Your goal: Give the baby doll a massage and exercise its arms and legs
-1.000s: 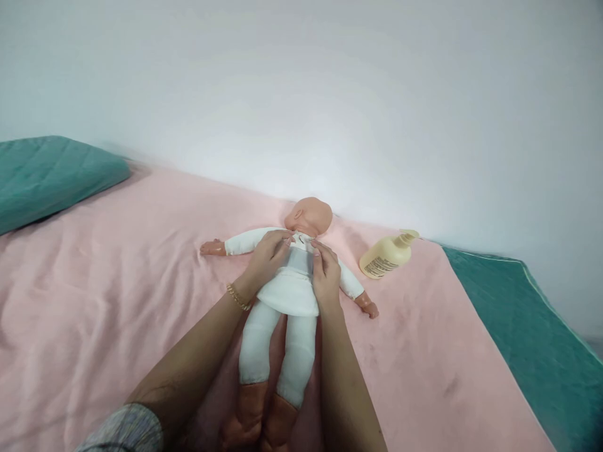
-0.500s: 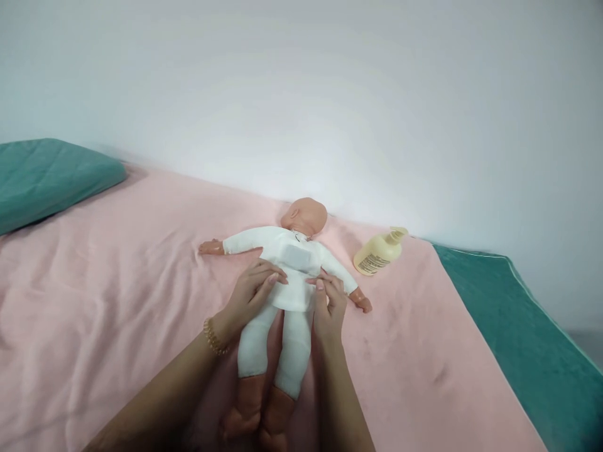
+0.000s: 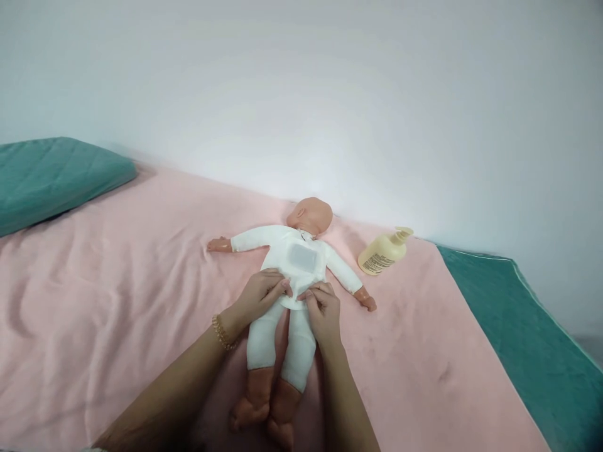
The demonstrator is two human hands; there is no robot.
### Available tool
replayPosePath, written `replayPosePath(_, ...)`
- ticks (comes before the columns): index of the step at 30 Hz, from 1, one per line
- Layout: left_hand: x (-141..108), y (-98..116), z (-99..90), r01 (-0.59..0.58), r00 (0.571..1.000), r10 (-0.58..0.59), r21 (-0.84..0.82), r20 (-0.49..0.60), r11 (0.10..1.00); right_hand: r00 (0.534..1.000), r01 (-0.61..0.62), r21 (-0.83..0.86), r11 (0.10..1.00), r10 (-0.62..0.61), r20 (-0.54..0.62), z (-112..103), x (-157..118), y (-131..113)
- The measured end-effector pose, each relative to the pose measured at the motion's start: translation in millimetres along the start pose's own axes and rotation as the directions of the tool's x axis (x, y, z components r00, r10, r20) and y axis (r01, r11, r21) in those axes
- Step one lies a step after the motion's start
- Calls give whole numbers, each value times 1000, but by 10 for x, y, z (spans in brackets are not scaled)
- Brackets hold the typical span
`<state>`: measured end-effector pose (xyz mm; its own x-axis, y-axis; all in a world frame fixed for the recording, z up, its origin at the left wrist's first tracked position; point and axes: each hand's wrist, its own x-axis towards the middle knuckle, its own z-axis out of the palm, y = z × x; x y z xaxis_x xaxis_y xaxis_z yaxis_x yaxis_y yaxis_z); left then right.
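Doll on pink blanket, between and ahead of both hands; head farthest from them, legs running back between the forearms. Arms of doll spread outward.

Left hand: narrow, thumb and fingertips pinching white cloth at the doll's lower torso. Beaded bracelet at the wrist. Right hand: narrow, pinching the same cloth opposite; folds visible between the two grips. Grey panel on torso, just ahead of the fingers.

Pump bottle, pale yellow with dark print, ahead and to the right of the right hand, near the doll's forearm, appears tilted rightward. Green cushion well left and ahead of the left hand. Green cover well right of the right hand. Pale wall beyond everything.
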<state>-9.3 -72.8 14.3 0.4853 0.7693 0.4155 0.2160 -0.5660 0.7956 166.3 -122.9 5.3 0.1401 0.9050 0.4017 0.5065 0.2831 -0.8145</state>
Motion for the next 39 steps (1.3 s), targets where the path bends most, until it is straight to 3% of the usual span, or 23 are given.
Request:
replayPosePath(9,40,-18,12,-30,997,28,31,67,999,997,-22,-61,998,26,78,44,15,-9)
replayPosePath(16,-12,-20,27,-119,992,119,18,-38,993,999,1,-27,1000,-2,-38,33,-21,7)
replayPosePath(20,-20,-30,23,-146,988,149,63,-43,987,994,36,-40,999,-40,-99,15,-33,12)
replayPosePath(24,-8,-31,31,-110,992,118,143,-43,984,986,48,-53,997,-56,-155,9,-28,15)
replayPosePath(31,41,-16,48,-38,998,29,202,49,979,995,-49,-52,997,44,-87,44,12,47)
replayPosePath(39,36,-22,57,-29,1000,28,183,7,983,996,-55,-33,998,52,-77,44,17,48)
